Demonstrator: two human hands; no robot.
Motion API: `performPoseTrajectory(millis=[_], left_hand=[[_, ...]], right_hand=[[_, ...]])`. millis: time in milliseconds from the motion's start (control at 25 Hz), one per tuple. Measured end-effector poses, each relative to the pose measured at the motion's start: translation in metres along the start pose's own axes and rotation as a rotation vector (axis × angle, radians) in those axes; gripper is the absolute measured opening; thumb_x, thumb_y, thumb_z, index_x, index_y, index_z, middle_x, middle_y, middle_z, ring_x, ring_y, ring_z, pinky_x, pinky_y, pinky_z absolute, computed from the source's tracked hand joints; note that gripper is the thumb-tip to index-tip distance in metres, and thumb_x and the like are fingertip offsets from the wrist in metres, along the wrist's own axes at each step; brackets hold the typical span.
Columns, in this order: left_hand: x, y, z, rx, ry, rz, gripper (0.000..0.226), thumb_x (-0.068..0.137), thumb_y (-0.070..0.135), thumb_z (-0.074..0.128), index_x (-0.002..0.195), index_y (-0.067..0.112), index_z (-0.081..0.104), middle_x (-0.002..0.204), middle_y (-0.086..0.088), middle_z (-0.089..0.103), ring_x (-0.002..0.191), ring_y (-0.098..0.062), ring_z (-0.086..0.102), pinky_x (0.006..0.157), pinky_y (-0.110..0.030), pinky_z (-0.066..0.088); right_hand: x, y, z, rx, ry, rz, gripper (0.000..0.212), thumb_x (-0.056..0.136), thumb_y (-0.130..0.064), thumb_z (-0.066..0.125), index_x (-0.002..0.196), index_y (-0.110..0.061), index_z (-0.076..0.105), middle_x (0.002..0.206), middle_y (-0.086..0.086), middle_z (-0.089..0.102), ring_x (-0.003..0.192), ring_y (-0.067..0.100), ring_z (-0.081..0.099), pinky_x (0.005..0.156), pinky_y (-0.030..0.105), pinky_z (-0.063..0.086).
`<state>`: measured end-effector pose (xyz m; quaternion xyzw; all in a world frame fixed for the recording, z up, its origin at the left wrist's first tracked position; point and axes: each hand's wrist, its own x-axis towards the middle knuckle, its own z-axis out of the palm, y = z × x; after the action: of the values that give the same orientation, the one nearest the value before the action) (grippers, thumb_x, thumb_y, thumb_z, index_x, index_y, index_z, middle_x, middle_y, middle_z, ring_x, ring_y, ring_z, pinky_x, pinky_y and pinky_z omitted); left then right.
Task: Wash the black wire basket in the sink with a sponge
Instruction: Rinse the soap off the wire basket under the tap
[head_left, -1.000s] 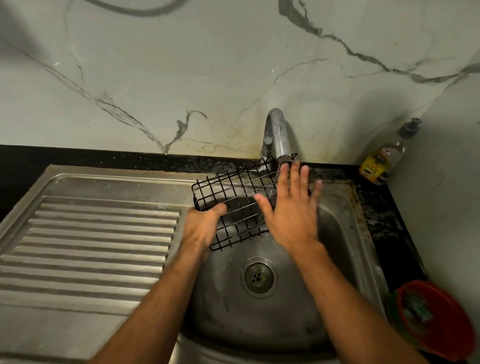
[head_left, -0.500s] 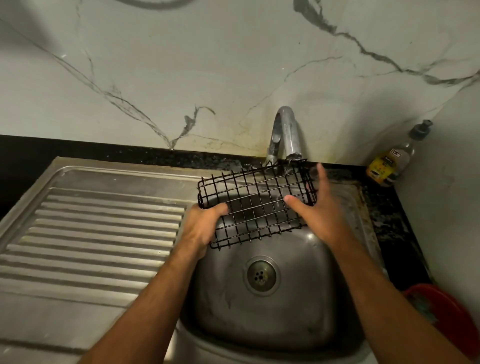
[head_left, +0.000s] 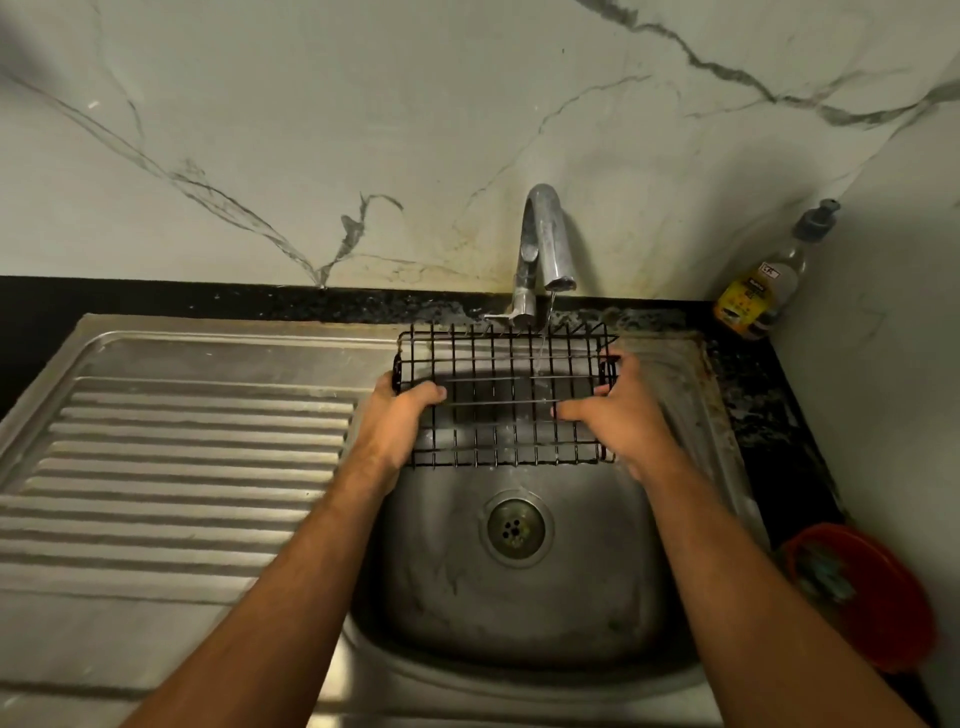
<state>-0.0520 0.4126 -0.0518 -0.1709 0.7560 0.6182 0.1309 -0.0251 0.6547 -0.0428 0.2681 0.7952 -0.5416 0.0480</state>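
Observation:
The black wire basket (head_left: 506, 400) is held level over the steel sink (head_left: 519, 613), under the chrome tap (head_left: 545, 249). A thin stream of water falls from the spout onto its grid. My left hand (head_left: 397, 421) grips the basket's left end, thumb over the wires. My right hand (head_left: 618, 410) grips the right end, fingers curled round the side wall. A green sponge (head_left: 826, 577) seems to lie in the red bowl (head_left: 878, 639) at the right, blurred.
A ribbed steel drainboard (head_left: 171, 467) lies left of the basin. A soap pump bottle (head_left: 763, 286) stands in the back right corner on the black counter. The drain (head_left: 515, 527) sits in the basin floor below the basket. A marble wall rises behind.
My right hand went from lying flat on the basket to gripping its right end. The basket turned from tilted to level under the tap. Water now runs in a thin stream.

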Motion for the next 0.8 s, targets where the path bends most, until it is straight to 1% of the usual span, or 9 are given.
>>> performPoseTrajectory(millis=[80, 160, 200, 280, 400, 560, 680, 760, 800], left_hand=[[-0.004, 0.000, 0.005, -0.141, -0.033, 0.078, 0.054, 0.074, 0.033, 0.070, 0.125, 0.018, 0.063, 0.108, 0.002, 0.073, 0.109, -0.021, 0.066, 0.101, -0.040, 0.050], [-0.005, -0.002, 0.007, -0.185, -0.026, 0.161, 0.055, 0.084, 0.035, 0.067, 0.136, 0.021, 0.058, 0.123, 0.002, 0.069, 0.120, -0.015, 0.062, 0.109, -0.036, 0.045], [-0.005, -0.005, 0.007, -0.161, -0.025, 0.196, 0.061, 0.084, 0.044, 0.068, 0.141, 0.025, 0.056, 0.131, 0.004, 0.067, 0.125, -0.011, 0.060, 0.112, -0.036, 0.043], [-0.008, -0.006, 0.007, -0.049, -0.039, 0.239, 0.064, 0.086, 0.058, 0.064, 0.144, 0.034, 0.053, 0.138, 0.010, 0.062, 0.128, -0.006, 0.056, 0.115, -0.036, 0.041], [-0.010, 0.001, 0.010, 0.115, -0.020, 0.294, 0.070, 0.081, 0.075, 0.052, 0.141, 0.039, 0.052, 0.131, 0.009, 0.066, 0.121, -0.008, 0.060, 0.110, -0.040, 0.047], [-0.007, 0.024, 0.009, 0.305, 0.048, 0.407, 0.067, 0.082, 0.079, 0.050, 0.135, 0.038, 0.054, 0.109, 0.008, 0.070, 0.099, -0.009, 0.066, 0.088, -0.030, 0.053], [-0.002, 0.032, 0.007, 0.296, 0.104, 0.408, 0.063, 0.075, 0.083, 0.055, 0.122, 0.041, 0.060, 0.089, 0.005, 0.068, 0.074, -0.011, 0.060, 0.068, -0.029, 0.052], [-0.002, 0.031, 0.008, 0.229, 0.136, 0.388, 0.052, 0.074, 0.075, 0.060, 0.111, 0.038, 0.064, 0.077, 0.009, 0.062, 0.066, -0.010, 0.051, 0.062, -0.029, 0.046], [-0.003, 0.031, 0.008, 0.209, 0.154, 0.377, 0.048, 0.075, 0.071, 0.061, 0.108, 0.036, 0.065, 0.074, 0.012, 0.060, 0.064, -0.009, 0.049, 0.061, -0.028, 0.045]], right_hand=[[0.003, -0.007, -0.008, -0.012, 0.024, 0.084, 0.094, 0.062, -0.029, 0.087, 0.143, -0.022, 0.039, 0.126, -0.006, 0.053, 0.112, 0.018, 0.053, 0.090, 0.038, 0.046], [0.005, -0.013, -0.017, -0.031, 0.019, 0.148, 0.091, 0.045, -0.046, 0.083, 0.127, -0.018, 0.055, 0.118, -0.001, 0.063, 0.097, 0.020, 0.061, 0.079, 0.037, 0.052], [0.005, -0.016, -0.022, -0.019, 0.001, 0.170, 0.084, 0.046, -0.049, 0.081, 0.119, -0.015, 0.059, 0.112, 0.001, 0.063, 0.088, 0.020, 0.061, 0.071, 0.035, 0.052], [0.003, -0.020, -0.032, -0.007, -0.051, 0.201, 0.057, 0.065, -0.043, 0.078, 0.109, -0.013, 0.058, 0.106, 0.006, 0.055, 0.083, 0.020, 0.055, 0.065, 0.034, 0.048], [0.010, -0.017, -0.044, 0.025, -0.106, 0.160, 0.040, 0.079, -0.032, 0.076, 0.104, -0.005, 0.060, 0.092, 0.008, 0.053, 0.070, 0.019, 0.051, 0.058, 0.032, 0.045], [0.011, -0.010, -0.042, 0.109, -0.226, 0.242, 0.018, 0.082, -0.031, 0.070, 0.087, -0.018, 0.059, 0.074, 0.000, 0.039, 0.052, 0.010, 0.033, 0.041, 0.023, 0.030], [0.012, -0.005, -0.036, 0.114, -0.262, 0.270, 0.026, 0.077, -0.038, 0.070, 0.084, -0.018, 0.053, 0.072, 0.000, 0.038, 0.049, 0.011, 0.033, 0.042, 0.023, 0.030], [0.014, -0.006, -0.030, 0.014, -0.206, 0.229, 0.056, 0.063, -0.049, 0.071, 0.102, -0.013, 0.056, 0.075, 0.003, 0.049, 0.046, 0.014, 0.049, 0.048, 0.029, 0.046], [0.012, -0.009, -0.028, -0.057, -0.181, 0.214, 0.070, 0.058, -0.055, 0.069, 0.113, -0.013, 0.054, 0.080, 0.005, 0.057, 0.048, 0.018, 0.058, 0.058, 0.035, 0.056]])
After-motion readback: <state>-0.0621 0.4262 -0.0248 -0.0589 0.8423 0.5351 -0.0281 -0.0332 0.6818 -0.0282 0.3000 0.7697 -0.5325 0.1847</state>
